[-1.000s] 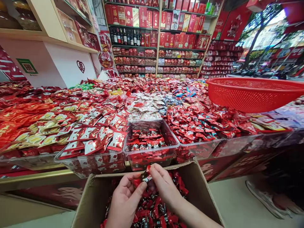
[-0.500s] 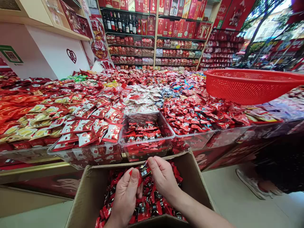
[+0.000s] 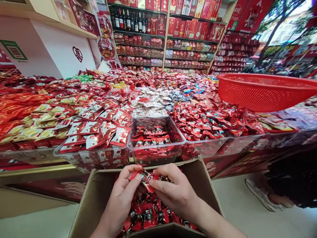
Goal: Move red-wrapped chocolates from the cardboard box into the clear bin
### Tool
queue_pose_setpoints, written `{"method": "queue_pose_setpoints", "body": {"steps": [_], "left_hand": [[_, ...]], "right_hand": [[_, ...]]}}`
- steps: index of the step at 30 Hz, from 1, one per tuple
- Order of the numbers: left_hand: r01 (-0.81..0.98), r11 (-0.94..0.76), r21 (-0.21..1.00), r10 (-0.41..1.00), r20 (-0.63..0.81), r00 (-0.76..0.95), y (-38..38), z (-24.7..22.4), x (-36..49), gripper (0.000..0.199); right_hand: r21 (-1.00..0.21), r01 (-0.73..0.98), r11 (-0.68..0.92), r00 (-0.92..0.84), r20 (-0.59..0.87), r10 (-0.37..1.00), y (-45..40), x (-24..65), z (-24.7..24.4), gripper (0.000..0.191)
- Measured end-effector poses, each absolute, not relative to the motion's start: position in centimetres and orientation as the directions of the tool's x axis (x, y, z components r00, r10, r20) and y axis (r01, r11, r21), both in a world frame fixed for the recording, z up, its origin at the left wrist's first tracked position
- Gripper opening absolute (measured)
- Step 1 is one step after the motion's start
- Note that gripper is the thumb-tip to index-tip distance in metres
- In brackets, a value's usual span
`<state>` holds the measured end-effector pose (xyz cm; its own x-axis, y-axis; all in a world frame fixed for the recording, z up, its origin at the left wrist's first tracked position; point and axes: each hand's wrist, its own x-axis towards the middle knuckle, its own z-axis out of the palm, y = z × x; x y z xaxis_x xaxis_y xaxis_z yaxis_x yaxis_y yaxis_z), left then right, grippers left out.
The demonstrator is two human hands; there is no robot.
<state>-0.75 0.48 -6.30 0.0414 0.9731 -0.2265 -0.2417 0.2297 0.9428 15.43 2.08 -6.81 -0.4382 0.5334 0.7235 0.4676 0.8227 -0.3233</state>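
Pinching sweet (image 3: 146,178) btwn them, L hand (image 3: 120,194) & R hand (image 3: 180,191); box (image 3: 85,202) below. Prob. light, soft, slippery; grip by ends.

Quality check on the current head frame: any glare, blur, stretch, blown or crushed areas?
Head view, centre: glints on the held candy and clear bin; head view, right: red basket looks stretched, building washed out; head view, lower right: dark clothing loses detail.

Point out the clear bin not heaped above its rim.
The clear bin beyond the cardboard box: its candies sit below the rim; both neighbours are heaped.
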Motion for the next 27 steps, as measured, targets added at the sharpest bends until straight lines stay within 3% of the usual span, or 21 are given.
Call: {"method": "queue_pose_setpoints", "body": {"steps": [3, 7, 12, 15, 17, 20, 22, 24, 25, 27], "left_hand": [[-0.156, 0.219, 0.963, 0.976, -0.214, 0.052, 0.6, -6.6, -1.1, 0.023], [-0.171, 0.232, 0.958, 0.973, -0.229, 0.038, 0.6, -6.8, -1.0, 0.021], [-0.164, 0.283, 0.945, 0.959, -0.284, 0.023, 0.1, -7.4, -1.1, 0.027], [-0.198, 0.257, 0.946, 0.966, -0.257, 0.026, -0.2, -7.8, -1.3, 0.031], [-0.288, 0.199, 0.937, 0.979, -0.203, 0.013, -0.4, -7.7, -1.3, 0.04], [-0.411, 0.172, 0.895, 0.981, -0.196, -0.015, -0.5, -7.1, -1.2, 0.05], [-0.453, 0.219, 0.864, 0.969, -0.248, -0.005, -0.4, -6.8, -1.3, 0.043], [-0.472, 0.253, 0.845, 0.957, -0.29, -0.005, -0.2, -6.6, -1.5, 0.034], [-0.47, 0.261, 0.843, 0.952, -0.304, -0.018, -0.1, -6.6, -1.6, 0.031], [-0.442, 0.277, 0.853, 0.943, -0.33, -0.046, 0.1, -6.6, -1.6, 0.029]], "right_hand": [[-0.197, 0.443, 0.875, -0.52, 0.738, 0.43, 2.3, 15.8, -6.7, 0.017], [-0.007, 0.431, 0.902, -0.654, 0.686, 0.318, 2.5, 16.0, -6.7, 0.01], [0.058, 0.427, 0.903, -0.745, 0.588, 0.315, 3.6, 16.8, -4.7, 0.012], [-0.074, 0.448, 0.891, -0.66, 0.645, 0.385, 4.8, 17.1, -2.3, 0.008], [-0.301, 0.429, 0.852, -0.568, 0.644, 0.513, 5.0, 16.7, -1.2, 0.006], [-0.726, 0.307, 0.616, -0.471, 0.447, 0.761, 4.2, 15.1, -1.6, 0.007], [-0.894, 0.223, 0.388, -0.438, 0.264, 0.86, 3.4, 14.1, -3.0, 0.011], [-0.942, 0.188, 0.278, -0.405, 0.183, 0.896, 2.9, 13.6, -4.6, 0.012], [-0.931, 0.198, 0.306, -0.391, 0.211, 0.896, 2.7, 13.6, -5.2, 0.009], [-0.795, 0.28, 0.538, -0.428, 0.399, 0.811, 2.7, 14.1, -6.0, 0.018]]}}
